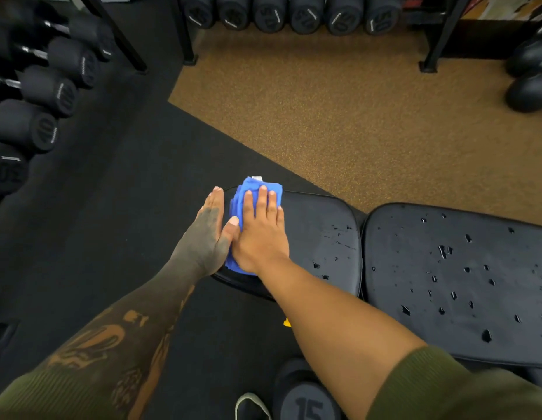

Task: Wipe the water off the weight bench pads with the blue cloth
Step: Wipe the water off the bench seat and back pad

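Observation:
A folded blue cloth (241, 193) lies on the left end of the black seat pad (324, 225). My right hand (260, 231) presses flat on top of the cloth, fingers stretched out. My left hand (207, 234) stands on its edge against the cloth's left side, at the pad's left rim, fingers straight. Water drops sit on the right part of the seat pad. Many more drops cover the larger back pad (451, 283) to the right.
Dumbbells (36, 95) line a rack at the left, and another row (291, 13) runs along the top. Kettlebells (530, 74) stand at the far right. A 15 dumbbell (306, 401) and a shoe (251, 407) are on the floor below the bench.

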`<state>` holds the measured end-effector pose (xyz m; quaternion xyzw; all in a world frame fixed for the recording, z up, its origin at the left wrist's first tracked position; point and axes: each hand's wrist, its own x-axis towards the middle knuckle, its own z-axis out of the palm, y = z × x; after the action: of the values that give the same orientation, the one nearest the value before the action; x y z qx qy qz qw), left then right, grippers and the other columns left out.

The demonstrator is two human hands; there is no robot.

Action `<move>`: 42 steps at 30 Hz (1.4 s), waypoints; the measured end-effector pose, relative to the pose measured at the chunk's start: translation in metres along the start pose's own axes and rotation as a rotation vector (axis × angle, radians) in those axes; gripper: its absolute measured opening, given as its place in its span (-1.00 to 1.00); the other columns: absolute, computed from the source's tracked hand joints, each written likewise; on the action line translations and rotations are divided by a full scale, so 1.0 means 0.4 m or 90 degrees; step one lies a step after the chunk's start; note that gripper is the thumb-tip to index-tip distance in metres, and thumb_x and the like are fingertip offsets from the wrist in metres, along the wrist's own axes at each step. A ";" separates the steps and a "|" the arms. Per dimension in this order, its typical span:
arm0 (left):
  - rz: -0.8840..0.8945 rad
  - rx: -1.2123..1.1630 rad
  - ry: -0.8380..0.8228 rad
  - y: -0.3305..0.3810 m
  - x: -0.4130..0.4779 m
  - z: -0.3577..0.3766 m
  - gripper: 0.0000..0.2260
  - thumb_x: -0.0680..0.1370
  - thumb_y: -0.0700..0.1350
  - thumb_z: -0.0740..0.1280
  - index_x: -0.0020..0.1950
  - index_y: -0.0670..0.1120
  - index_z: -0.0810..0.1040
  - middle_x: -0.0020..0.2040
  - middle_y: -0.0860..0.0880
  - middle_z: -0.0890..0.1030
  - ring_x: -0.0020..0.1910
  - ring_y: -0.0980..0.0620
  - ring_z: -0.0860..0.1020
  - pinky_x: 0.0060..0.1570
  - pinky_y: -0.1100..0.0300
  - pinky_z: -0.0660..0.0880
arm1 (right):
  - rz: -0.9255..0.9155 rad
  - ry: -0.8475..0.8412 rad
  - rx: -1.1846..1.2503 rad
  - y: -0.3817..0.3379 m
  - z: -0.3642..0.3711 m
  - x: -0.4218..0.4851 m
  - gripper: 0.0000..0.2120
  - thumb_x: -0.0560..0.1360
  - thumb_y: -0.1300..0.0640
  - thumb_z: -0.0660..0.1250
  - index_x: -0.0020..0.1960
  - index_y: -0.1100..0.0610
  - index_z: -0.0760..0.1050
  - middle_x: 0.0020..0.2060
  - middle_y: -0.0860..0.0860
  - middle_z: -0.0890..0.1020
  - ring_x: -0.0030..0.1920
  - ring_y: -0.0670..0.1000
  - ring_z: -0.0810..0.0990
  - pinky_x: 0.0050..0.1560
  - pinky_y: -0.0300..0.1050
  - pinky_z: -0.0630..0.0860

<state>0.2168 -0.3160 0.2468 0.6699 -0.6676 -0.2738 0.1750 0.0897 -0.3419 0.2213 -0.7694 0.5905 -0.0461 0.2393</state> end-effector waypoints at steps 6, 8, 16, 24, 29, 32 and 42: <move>0.028 0.059 0.015 0.009 0.004 -0.017 -0.22 0.48 0.26 -0.12 0.57 -0.19 -0.06 0.59 -0.12 -0.01 0.57 0.03 -0.06 0.52 0.13 -0.08 | -0.124 -0.005 -0.037 -0.049 0.035 -0.043 -0.10 0.52 -0.21 0.21 0.58 0.01 -0.32 0.56 0.14 -0.29 0.54 0.17 -0.37 0.52 0.13 -0.25; 0.020 0.118 0.004 0.011 0.008 -0.019 -0.23 0.47 0.25 -0.18 0.57 -0.18 -0.09 0.59 -0.11 -0.06 0.56 0.05 -0.12 0.51 0.15 -0.15 | -0.132 0.000 -0.007 -0.030 0.039 -0.079 -0.26 0.60 -0.18 0.06 0.59 0.01 -0.28 0.57 0.10 -0.28 0.54 0.10 -0.39 0.54 0.11 -0.24; 0.040 0.341 -0.046 0.046 0.024 0.040 -0.32 0.55 0.20 -0.24 0.55 -0.19 -0.16 0.59 -0.14 -0.16 0.56 -0.02 -0.21 0.51 0.08 -0.22 | -0.014 0.022 0.017 0.101 0.015 -0.088 -0.39 0.64 -0.18 -0.11 0.60 0.02 -0.20 0.58 0.09 -0.24 0.56 0.08 -0.32 0.55 0.09 -0.22; 0.060 0.331 -0.064 0.064 0.027 0.081 -0.31 0.54 0.21 -0.26 0.56 -0.18 -0.15 0.59 -0.12 -0.15 0.55 0.01 -0.22 0.53 0.05 -0.19 | -0.037 -0.001 -0.023 0.079 0.013 -0.088 -0.22 0.59 -0.16 0.02 0.57 0.16 -0.33 0.56 0.09 -0.33 0.54 0.07 -0.40 0.53 0.06 -0.32; 0.066 0.347 -0.087 0.089 0.015 0.108 -0.28 0.50 0.23 -0.31 0.56 -0.17 -0.18 0.58 -0.11 -0.19 0.55 0.01 -0.25 0.51 0.09 -0.25 | -0.038 0.012 0.012 0.122 0.032 -0.163 -0.34 0.63 -0.12 -0.09 0.58 0.10 -0.31 0.57 0.05 -0.29 0.54 0.02 -0.38 0.54 0.04 -0.28; 0.071 0.374 -0.099 0.102 0.006 0.126 -0.25 0.47 0.24 -0.36 0.55 -0.18 -0.19 0.58 -0.13 -0.19 0.55 -0.01 -0.25 0.50 0.08 -0.25 | -0.015 0.010 0.022 0.169 0.033 -0.177 -0.36 0.61 -0.17 -0.19 0.58 0.09 -0.28 0.57 0.04 -0.28 0.54 0.01 -0.36 0.54 0.03 -0.27; 0.057 0.441 -0.089 0.114 0.002 0.152 -0.26 0.48 0.23 -0.39 0.54 -0.18 -0.21 0.58 -0.15 -0.19 0.55 -0.05 -0.24 0.51 0.03 -0.24 | 0.014 0.016 0.031 0.181 0.009 -0.140 -0.39 0.64 -0.09 -0.17 0.58 0.12 -0.29 0.57 0.10 -0.28 0.55 0.08 -0.36 0.53 0.04 -0.32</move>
<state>0.1438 -0.3111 0.2260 0.6393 -0.7598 -0.0685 -0.0964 0.0099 -0.3023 0.1993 -0.7563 0.6002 -0.0676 0.2514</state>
